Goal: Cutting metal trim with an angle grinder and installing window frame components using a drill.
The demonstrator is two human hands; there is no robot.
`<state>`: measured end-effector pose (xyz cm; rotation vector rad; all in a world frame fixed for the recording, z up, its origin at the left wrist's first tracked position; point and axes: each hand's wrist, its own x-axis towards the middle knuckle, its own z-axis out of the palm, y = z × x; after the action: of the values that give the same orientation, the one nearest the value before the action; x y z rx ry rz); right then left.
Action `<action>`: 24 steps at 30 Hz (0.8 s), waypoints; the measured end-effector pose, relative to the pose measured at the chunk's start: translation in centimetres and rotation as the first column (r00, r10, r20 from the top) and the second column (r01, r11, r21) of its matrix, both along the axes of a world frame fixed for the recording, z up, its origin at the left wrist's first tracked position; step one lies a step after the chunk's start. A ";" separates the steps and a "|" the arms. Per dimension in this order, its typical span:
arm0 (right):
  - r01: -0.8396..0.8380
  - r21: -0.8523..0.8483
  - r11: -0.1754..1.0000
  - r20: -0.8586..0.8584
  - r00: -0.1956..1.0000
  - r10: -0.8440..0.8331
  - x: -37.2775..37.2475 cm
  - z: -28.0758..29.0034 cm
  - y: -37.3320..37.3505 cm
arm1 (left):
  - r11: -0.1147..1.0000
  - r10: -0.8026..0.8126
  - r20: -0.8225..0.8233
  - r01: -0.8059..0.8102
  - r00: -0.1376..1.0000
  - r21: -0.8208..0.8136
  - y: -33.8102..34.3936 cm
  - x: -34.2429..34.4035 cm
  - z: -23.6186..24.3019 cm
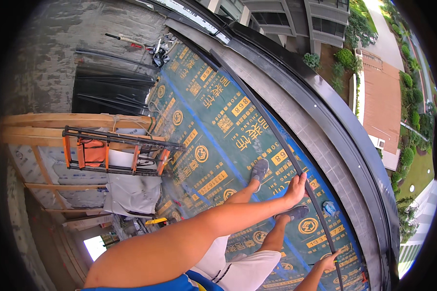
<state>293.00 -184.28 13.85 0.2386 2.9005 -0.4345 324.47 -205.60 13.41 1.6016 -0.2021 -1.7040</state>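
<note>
a long, thin black strip runs in a shallow curve along the green printed membrane on the roof, just inside the grey block band and black parapet edge. the left hand is clenched around it and the right hand grasps it nearer the person. a black and orange metal rack on wooden framing stands well apart to the left, and loose black strips lie beyond; past the parapet is a sheer drop.
</note>
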 end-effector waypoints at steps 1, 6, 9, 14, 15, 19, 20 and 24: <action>0.005 0.002 1.000 -0.010 1.000 -0.005 -0.8 0.4 0.7 | 0.999 0.029 -0.047 -0.027 0.998 0.039 -0.9 0.6 0.2; 0.527 -0.342 0.778 0.129 0.847 -0.516 -7.8 -0.2 2.5 | 0.996 -0.011 -0.093 0.020 0.996 0.092 -6.3 3.7 0.9; 0.454 -0.462 0.761 0.158 0.887 -0.434 -6.1 1.1 -1.9 | 0.998 0.021 -0.160 -0.012 0.987 0.062 -10.6 7.2 -0.5; 0.226 -0.602 0.766 0.315 0.949 -0.033 -6.0 -0.6 -8.6 | 0.999 -0.043 -0.150 0.043 0.988 -0.003 -18.8 10.3 -6.9; 0.196 -0.589 0.784 0.237 0.969 -0.064 -7.6 -1.9 -9.0 | 0.996 -0.091 -0.134 0.087 0.987 -0.033 -20.3 9.2 -7.9; 0.161 -0.613 0.774 0.089 0.987 -0.135 -9.5 -8.4 -13.7 | 0.974 -0.218 -0.101 0.210 0.971 -0.086 -25.0 8.3 -13.4; 0.130 -0.625 0.770 0.120 0.990 -0.070 -9.5 -10.6 -15.5 | 0.971 -0.224 -0.073 0.216 0.972 -0.100 -26.5 9.5 -15.0; 0.183 -0.742 0.645 0.175 0.982 -0.077 -7.7 -17.9 -20.8 | 0.955 -0.261 -0.029 0.254 0.965 -0.157 -30.6 11.7 -18.8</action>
<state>285.29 -205.06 -4.09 0.3162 2.3069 -1.5351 336.16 -236.20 -5.42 1.4691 -0.5241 -1.8731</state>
